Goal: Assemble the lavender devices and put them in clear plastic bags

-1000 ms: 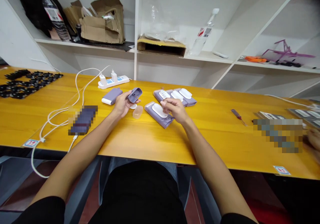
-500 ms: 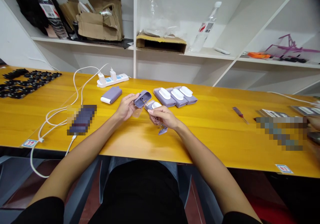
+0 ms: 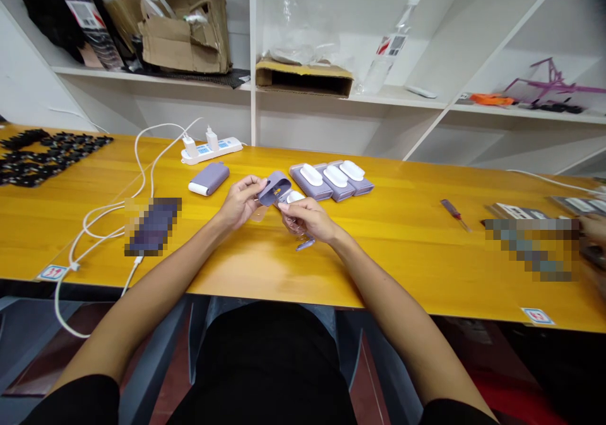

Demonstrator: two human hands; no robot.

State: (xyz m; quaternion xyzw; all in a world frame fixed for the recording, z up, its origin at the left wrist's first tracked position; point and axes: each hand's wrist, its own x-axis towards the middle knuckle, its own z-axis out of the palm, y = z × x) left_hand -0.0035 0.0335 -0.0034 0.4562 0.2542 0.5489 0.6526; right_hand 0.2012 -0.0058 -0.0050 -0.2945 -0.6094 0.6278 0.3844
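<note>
Pinched in my left hand (image 3: pixel 240 204) is a hollow purple plastic housing (image 3: pixel 274 185), its open side facing me. My right hand (image 3: pixel 310 218) grips a purple-and-white device part (image 3: pixel 294 197) right beside the housing's opening, and my fingers hide most of it. Clear plastic and a small bluish piece (image 3: pixel 305 244) hang below my right fingers. Just behind my hands, several purple devices with white oval pieces on top (image 3: pixel 311 182) lie in a row. A similar purple case with a white end (image 3: pixel 209 179) rests to the left.
A phone-like device (image 3: pixel 155 226) lies at left among white cables (image 3: pixel 85 223). Behind it stands a power strip (image 3: pixel 212 150). A screwdriver (image 3: pixel 455 214) lies at right, near another person's hand (image 3: pixel 593 232). Black parts (image 3: pixel 52 156) cover the far left; shelves rise behind.
The purple housing has tilted and shifted slightly up and right, closer to the part in my right hand. The bluish piece below my right hand has moved up a little.
</note>
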